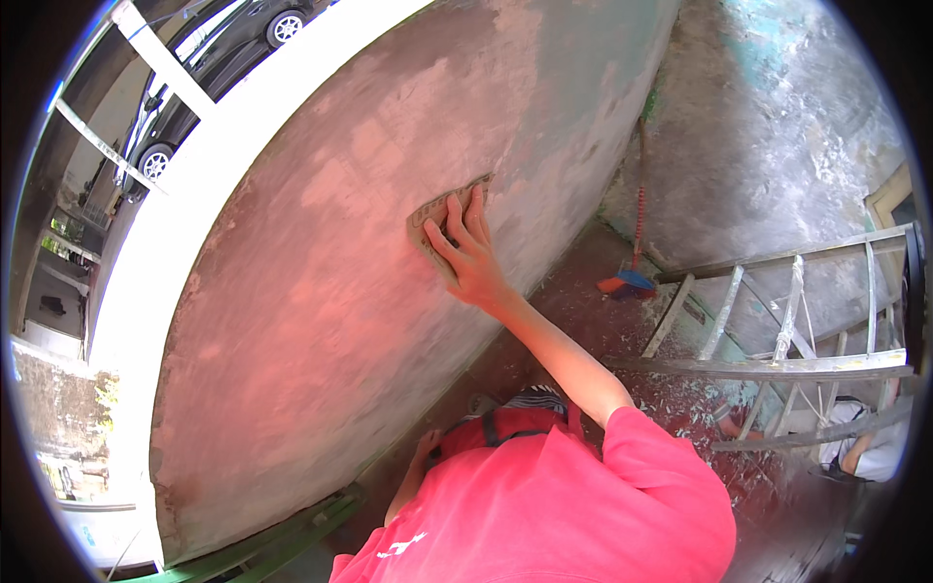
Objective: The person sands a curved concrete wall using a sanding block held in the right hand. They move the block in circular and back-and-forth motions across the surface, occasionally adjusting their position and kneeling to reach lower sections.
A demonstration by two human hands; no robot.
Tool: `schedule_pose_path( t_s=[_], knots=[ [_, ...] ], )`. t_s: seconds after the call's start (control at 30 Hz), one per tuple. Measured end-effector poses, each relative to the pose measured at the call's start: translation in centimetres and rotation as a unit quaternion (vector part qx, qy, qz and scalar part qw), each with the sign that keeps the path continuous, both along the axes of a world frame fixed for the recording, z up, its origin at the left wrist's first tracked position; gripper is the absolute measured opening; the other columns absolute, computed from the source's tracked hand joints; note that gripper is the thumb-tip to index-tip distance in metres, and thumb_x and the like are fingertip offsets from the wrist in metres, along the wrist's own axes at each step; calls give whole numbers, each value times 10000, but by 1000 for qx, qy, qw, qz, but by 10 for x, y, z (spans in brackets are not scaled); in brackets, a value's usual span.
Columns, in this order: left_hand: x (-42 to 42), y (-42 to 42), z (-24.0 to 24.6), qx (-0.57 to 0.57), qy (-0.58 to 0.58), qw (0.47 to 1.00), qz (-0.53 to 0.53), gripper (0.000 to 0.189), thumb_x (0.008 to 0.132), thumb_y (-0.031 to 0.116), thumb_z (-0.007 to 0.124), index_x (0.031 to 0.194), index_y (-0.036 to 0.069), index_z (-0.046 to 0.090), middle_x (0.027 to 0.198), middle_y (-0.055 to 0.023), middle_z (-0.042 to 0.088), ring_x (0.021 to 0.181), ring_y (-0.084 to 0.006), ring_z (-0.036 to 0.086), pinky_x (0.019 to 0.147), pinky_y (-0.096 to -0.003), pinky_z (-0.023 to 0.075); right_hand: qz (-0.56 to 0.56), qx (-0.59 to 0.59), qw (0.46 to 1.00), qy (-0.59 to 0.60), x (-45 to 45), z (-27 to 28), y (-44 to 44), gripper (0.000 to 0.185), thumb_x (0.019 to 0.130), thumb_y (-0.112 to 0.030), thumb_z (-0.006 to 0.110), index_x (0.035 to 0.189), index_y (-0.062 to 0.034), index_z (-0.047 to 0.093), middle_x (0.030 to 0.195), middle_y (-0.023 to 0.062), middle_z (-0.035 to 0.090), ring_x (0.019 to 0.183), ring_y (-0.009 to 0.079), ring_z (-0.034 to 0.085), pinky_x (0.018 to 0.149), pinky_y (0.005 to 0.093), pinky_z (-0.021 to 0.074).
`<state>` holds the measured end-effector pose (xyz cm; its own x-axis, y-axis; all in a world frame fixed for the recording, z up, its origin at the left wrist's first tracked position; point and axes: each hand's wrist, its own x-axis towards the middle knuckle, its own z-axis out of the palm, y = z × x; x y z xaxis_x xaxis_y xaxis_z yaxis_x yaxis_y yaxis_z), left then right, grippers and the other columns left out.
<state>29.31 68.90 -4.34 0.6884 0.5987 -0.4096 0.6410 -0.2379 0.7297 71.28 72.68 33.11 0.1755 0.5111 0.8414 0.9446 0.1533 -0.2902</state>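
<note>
My right hand [466, 251] presses a sheet of sandpaper [430, 226] flat against the wall [328, 240], its fingers spread over the sheet. Printed marks show on the back of the sheet. The wall is patchy, with pinkish, grey and greenish areas. Down by my waist is my left hand [430, 441], low and near the foot of the wall; it is small and partly hidden by my red shirt, and whether it holds anything does not show.
A broom [628, 280] leans in the corner. Wooden ladders [758, 364] stand at the right, with a person [860, 444] partly visible behind them. Pale flakes litter the reddish floor [656, 393]. Green slats [291, 543] lie along the wall's foot. Cars [211, 80] are beyond the opening at upper left.
</note>
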Motion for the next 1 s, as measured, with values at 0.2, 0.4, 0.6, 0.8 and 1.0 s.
schedule_pose_path(
  t_s=[0.2,0.4,0.6,0.8,1.0],
  knots=[
    [13,1,16,-28,5,999,38,420,1053,316,421,1074,-15,678,966,-157,729,905,-233,696,802,-373,524,-67,139,959,237,69,9,14,504,1021,-220,521,1514,-158,438,1633,189,228,1500,452,170,1201,523,208],
    [25,4,21,-120,-37,986,106,401,1060,294,407,1089,-20,654,945,-153,722,823,-242,679,779,-396,520,-138,94,858,485,132,-30,11,597,1081,-287,380,1599,-87,159,1657,192,135,1538,349,89,1228,432,167],
    [12,-5,12,-61,-19,997,46,409,1050,322,435,1119,-19,649,985,-154,719,863,-239,682,790,-393,532,-38,-16,901,432,-31,-72,4,694,1062,-234,426,1595,-32,30,1658,225,-75,1529,387,-98,1232,463,32],
    [11,-1,11,13,-10,1000,-12,424,1040,350,463,1149,-18,644,1024,-155,716,902,-235,686,802,-390,543,-5,12,904,427,-58,-77,6,668,1067,-183,397,1597,-32,19,1647,241,-136,1518,427,-127,1214,503,46],
    [68,1,55,-208,77,971,88,334,1066,311,428,1212,60,593,858,-55,640,726,-134,595,619,-283,499,-71,71,876,471,26,-80,9,637,1074,-192,407,1608,-78,79,1665,213,-76,1537,388,-64,1218,470,72]
  ],
)
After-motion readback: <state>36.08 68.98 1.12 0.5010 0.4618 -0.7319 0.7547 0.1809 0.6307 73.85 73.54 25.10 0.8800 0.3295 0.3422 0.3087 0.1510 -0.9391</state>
